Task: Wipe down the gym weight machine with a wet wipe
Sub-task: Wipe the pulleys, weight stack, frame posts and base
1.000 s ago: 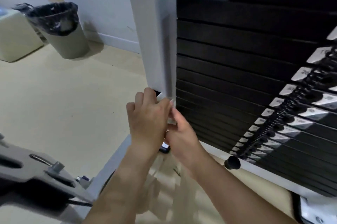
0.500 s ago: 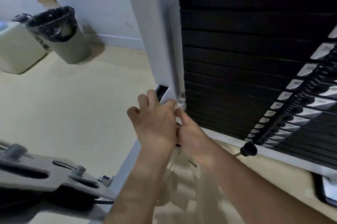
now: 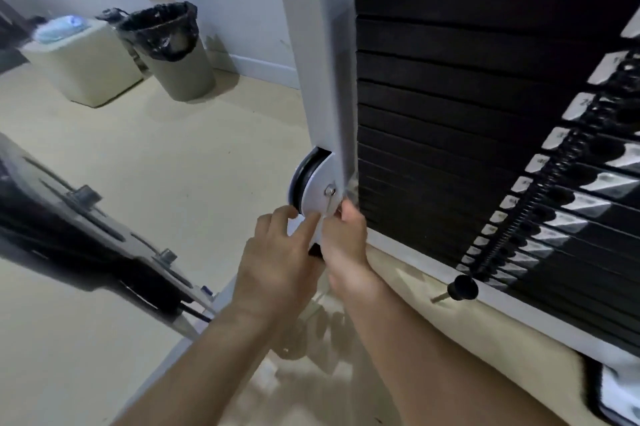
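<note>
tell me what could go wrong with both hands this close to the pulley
1. The left hand touches the plate beside the pulley; if the wheel turns, fingers could get pinched.
2. The right hand grips what looks like the wipe beside the weight stack; it could snag in that gap.
3. The pin sticks out near the right forearm and could get knocked.

Single head-worn view, angled forward and down, close on upright post (image 3: 320, 54), floor (image 3: 145, 190) beyond

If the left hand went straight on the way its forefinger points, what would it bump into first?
Most likely the white rounded metal plate over the black pulley wheel; the left hand looks nearly against it, though depth is unclear.
</note>
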`<state>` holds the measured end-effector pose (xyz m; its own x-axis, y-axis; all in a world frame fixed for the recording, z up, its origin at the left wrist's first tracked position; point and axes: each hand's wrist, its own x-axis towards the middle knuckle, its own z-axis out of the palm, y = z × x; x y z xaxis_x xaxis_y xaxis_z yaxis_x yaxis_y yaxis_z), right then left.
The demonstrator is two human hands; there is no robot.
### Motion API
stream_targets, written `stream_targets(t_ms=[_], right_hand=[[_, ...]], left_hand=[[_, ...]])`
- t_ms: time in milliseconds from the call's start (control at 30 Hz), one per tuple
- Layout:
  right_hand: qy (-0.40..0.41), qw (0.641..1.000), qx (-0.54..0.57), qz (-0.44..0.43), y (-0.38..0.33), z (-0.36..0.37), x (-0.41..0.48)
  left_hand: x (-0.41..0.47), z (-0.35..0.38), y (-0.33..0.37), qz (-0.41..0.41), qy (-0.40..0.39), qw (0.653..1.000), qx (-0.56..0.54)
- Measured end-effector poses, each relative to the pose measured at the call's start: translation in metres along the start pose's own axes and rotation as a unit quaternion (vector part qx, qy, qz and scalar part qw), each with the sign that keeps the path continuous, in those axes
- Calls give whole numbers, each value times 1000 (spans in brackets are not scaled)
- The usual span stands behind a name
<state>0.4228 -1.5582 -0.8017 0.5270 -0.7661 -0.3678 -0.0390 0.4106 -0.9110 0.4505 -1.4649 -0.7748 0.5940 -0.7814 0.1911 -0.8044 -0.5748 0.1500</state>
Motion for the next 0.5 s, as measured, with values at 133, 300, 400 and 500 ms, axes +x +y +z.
stream_targets(t_ms=[133, 300, 400, 500], right_hand=[[73, 997, -29, -16, 0, 3, -7], [68, 993, 18, -92, -22, 5, -18], [133, 981, -5, -141, -43, 7, -4], [168, 981, 12, -92, -44, 15, 5]], left_hand=[[-20, 10, -2, -33, -25, 997, -67], [5, -4, 11, -102, 54, 967, -226], [20, -10, 20, -108, 99, 944, -295], [37, -12, 16, -111, 128, 935, -310]])
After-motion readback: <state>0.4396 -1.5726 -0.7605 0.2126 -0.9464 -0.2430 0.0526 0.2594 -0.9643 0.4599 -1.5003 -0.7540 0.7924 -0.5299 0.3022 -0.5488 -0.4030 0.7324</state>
